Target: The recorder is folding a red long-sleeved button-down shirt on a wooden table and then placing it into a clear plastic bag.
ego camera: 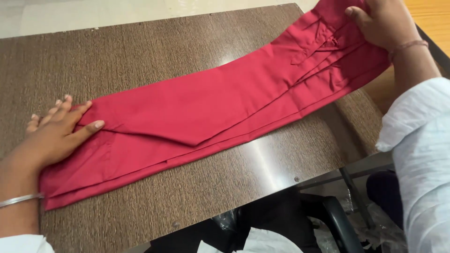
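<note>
A pair of red trousers (211, 110) lies folded lengthwise in a long strip across the dark brown wooden table (140, 51). My left hand (58, 129) rests flat on the strip's left end, fingers spread, pressing the cloth down. At the upper right my right hand (384, 23) grips the waist end of the trousers, which hangs past the table's right edge. A thin bangle sits on my left wrist and a band on my right wrist.
The table's front edge runs diagonally from bottom left to right. Below it are a black chair (328, 215), dark bags and white cloth (262, 241) on the floor. A lighter wooden surface (433, 18) shows at the top right.
</note>
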